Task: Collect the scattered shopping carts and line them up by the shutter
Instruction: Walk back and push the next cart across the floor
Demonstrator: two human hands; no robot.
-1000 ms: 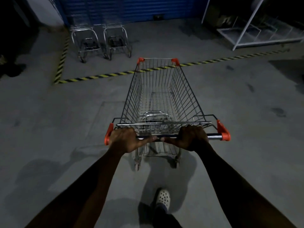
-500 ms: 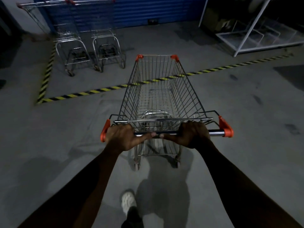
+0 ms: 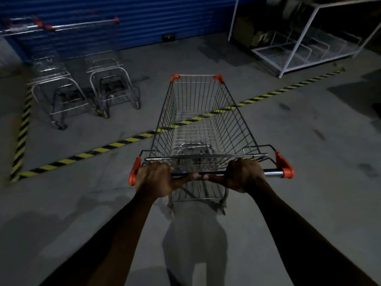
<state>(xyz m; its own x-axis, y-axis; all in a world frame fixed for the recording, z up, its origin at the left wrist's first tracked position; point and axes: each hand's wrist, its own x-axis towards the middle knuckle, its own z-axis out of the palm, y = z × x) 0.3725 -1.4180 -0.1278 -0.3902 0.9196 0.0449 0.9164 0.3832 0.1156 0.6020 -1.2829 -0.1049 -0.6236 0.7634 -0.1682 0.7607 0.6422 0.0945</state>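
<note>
Head view: a wire shopping cart (image 3: 198,120) with orange corner caps stands on the grey concrete floor (image 3: 309,162), in the middle of the picture, its nose pointing toward the blue roller shutter (image 3: 154,17) at the far edge of the floor. The basket holds nothing. A yellow-and-black hazard stripe (image 3: 115,144) runs slantwise over the floor and shows through the basket wires, so the cart's front reaches over it.

The left hand (image 3: 156,179) grips the cart's handle bar (image 3: 272,173) near its left orange end cap, fingers (image 3: 158,165) clenched over the bar. The right hand (image 3: 245,175) grips the same bar right of its middle, fingers (image 3: 243,162) likewise wrapped round it. Both thumbs lie inward along the bar, their tips close together.

Two parked carts stand side by side before the shutter near the floor's far-left corner, beyond the stripe: the left parked cart (image 3: 51,83) and the right parked cart (image 3: 107,79), both blurred. A white metal rack (image 3: 299,52) stands at the far-right corner.
</note>
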